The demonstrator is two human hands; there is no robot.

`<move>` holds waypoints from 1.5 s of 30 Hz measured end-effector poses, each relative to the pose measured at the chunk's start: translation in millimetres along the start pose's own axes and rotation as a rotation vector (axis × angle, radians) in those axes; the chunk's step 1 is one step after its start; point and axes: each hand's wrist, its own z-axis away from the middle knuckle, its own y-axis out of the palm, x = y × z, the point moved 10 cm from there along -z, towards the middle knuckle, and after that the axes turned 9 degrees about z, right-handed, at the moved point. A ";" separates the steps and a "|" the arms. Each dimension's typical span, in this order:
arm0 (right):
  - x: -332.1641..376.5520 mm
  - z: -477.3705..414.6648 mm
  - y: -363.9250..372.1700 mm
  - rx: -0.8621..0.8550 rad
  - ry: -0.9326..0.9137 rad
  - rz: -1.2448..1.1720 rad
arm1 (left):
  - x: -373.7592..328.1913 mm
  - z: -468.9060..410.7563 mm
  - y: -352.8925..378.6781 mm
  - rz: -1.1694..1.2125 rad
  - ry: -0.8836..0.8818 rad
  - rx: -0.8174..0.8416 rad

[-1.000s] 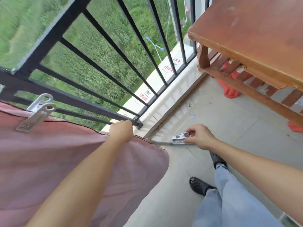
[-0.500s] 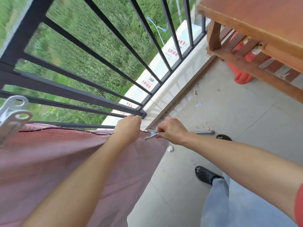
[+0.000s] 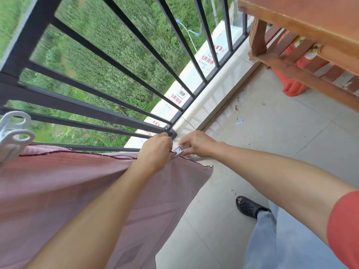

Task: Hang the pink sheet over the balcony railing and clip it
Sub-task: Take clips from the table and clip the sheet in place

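Head view, looking down along the black railing (image 3: 101,115), whose bars fan out over green grass below. The pink sheet (image 3: 77,191) hangs on the inner side of the railing, its dark-stitched top edge running level with the rail line and its body falling toward the floor tiles (image 3: 272,136). The left hand (image 3: 155,152) sits at the sheet's top edge, close to the railing's corner foot, with its fingers curled round the fabric in a firm grip. Just beside it, farther along the railing, the right hand (image 3: 198,143) pinches a small clip (image 3: 179,151) of silvery metal between thumb and fingers. The clip's tip meets the sheet's edge in the gap between the two hands; whether its mouth has bitten onto the cloth I cannot tell. A short piece of grey bar shows past the sheet's far corner, under the right wrist. At the near end of the railing a large white clip (image 3: 14,136) stands on the sheet's top edge. At the railing's far end stands a wooden table (image 3: 310,26) with something orange (image 3: 291,86) beneath it. On the tiles inside the railing are a black sandal (image 3: 248,207) and a pale jeans leg (image 3: 281,241).
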 end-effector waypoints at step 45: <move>-381.8 489.3 -395.7 -0.535 1.033 0.361 | -506.2 -117.8 -116.3 0.003 0.591 -0.180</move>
